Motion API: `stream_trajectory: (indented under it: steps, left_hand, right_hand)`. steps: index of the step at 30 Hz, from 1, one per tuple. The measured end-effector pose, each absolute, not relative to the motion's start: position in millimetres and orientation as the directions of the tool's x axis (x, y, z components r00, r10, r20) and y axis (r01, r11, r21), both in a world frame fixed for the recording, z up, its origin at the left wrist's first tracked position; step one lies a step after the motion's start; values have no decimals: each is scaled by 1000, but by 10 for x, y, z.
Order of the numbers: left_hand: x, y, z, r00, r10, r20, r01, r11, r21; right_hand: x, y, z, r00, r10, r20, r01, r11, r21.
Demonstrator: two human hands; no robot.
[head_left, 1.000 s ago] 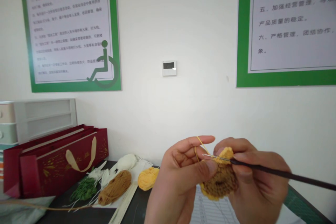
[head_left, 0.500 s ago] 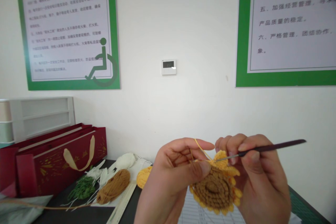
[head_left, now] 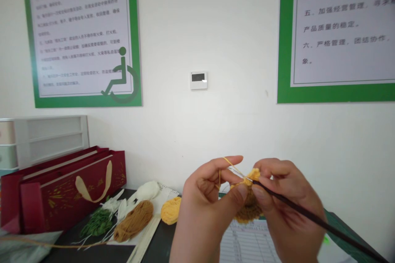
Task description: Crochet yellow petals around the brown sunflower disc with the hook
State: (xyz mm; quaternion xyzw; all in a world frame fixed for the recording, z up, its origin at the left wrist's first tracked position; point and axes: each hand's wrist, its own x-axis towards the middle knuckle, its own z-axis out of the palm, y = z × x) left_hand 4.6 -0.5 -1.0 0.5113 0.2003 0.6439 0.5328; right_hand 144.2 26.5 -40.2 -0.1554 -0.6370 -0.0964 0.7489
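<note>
Left hand (head_left: 206, 201) and right hand (head_left: 290, 209) close together, held up over the right part of the dark table (head_left: 160, 246), above a printed sheet (head_left: 247, 244). Left hand pinches a crochet sunflower (head_left: 248, 211), brown centre partly hidden, yellow strand (head_left: 219, 176) looped over the forefinger. Right hand grips a dark-handled crochet hook (head_left: 339, 233), its metal tip at the petal edge. Toward the table's left end: tan skein (head_left: 133, 221), yellow ball (head_left: 170, 210), white ball (head_left: 148, 190), green crocheted leaves (head_left: 97, 222), red gift bag (head_left: 61, 189).
</note>
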Motion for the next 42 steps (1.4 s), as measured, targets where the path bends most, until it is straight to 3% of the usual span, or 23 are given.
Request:
stream_trajectory:
  steps: [4, 7, 8, 10, 13, 17, 29, 36, 42]
  left_hand:
    - [102, 1, -23, 101, 918, 384, -573, -262, 777]
    - [104, -7, -16, 192, 929, 318, -623, -135, 771]
    - [92, -11, -11, 240, 927, 288, -630, -77, 773]
    - [60, -17, 2, 299, 919, 257, -623, -16, 782]
    - [29, -21, 15, 260, 914, 311, -594, -103, 798]
    - [34, -24, 13, 196, 909, 369, -569, -201, 797]
    - [-10, -17, -6, 133, 898, 420, -439, -327, 837]
    - [-3, -32, -10, 172, 893, 415, -433, -310, 846]
    - [-13, -49, -6, 216, 889, 403, -425, -286, 859]
  right_hand:
    - [1504, 250, -423, 35, -193, 981, 626, 769, 129]
    - [1477, 264, -448, 112, -300, 947, 677, 721, 148]
    - [1456, 275, -448, 188, -266, 945, 605, 790, 102]
    - [1410, 297, -431, 293, -68, 954, 338, 940, -37]
    - [1359, 313, -383, 301, 257, 918, -57, 966, -252]
    - [1349, 293, -372, 311, 423, 851, -222, 903, -367]
    - [1427, 226, -362, 258, 454, 853, -197, 889, -414]
    - [1424, 281, -372, 174, 344, 923, -71, 939, -337]
    - [1440, 263, -358, 96, 275, 956, -94, 959, -267]
